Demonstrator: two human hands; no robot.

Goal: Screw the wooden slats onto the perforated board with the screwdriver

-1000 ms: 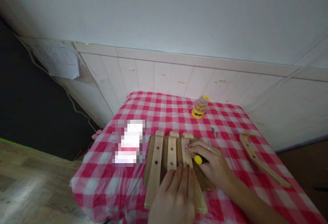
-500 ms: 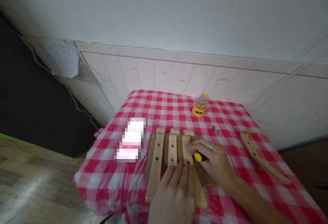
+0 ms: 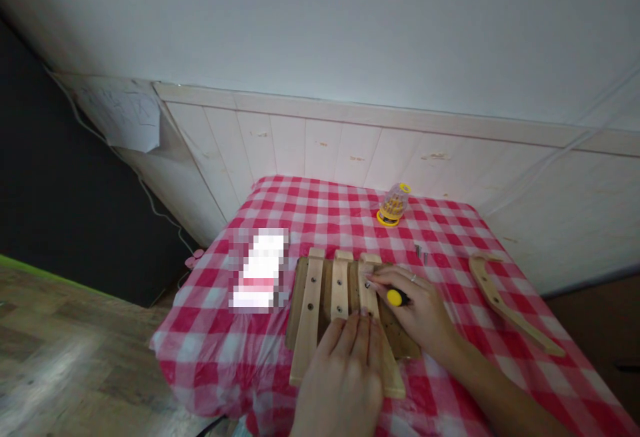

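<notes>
A wooden rack lies on the table, with a brown backing board [image 3: 326, 293] under three pale wooden hooks. Across the lower middle and right hooks my left hand [image 3: 345, 370] rests flat, fingers stretched out. My right hand [image 3: 420, 307] is closed around a screwdriver [image 3: 397, 297] with a yellow-ended, dark handle, tucked toward the palm. Its thumb and fingertips meet at a dark screw or screw hole [image 3: 368, 285] in the right hook [image 3: 371, 270]; which of the two I cannot tell. Dark screw spots show in the left hook [image 3: 305, 337] and the middle hook [image 3: 340, 297].
A loose wooden hook [image 3: 515, 313] lies at the right of the checked tablecloth [image 3: 325, 207]. Behind the rack stand a clear, yellow-based bit case [image 3: 393, 205] and a few small screws [image 3: 421, 252]. A blurred-out white object [image 3: 263, 267] lies left. The wall [image 3: 320, 143] borders the back.
My right fingertips have shifted slightly on the right hook, and the dark spot there now shows. The yellow handle end has moved a little right and up. My left hand stays on the hooks.
</notes>
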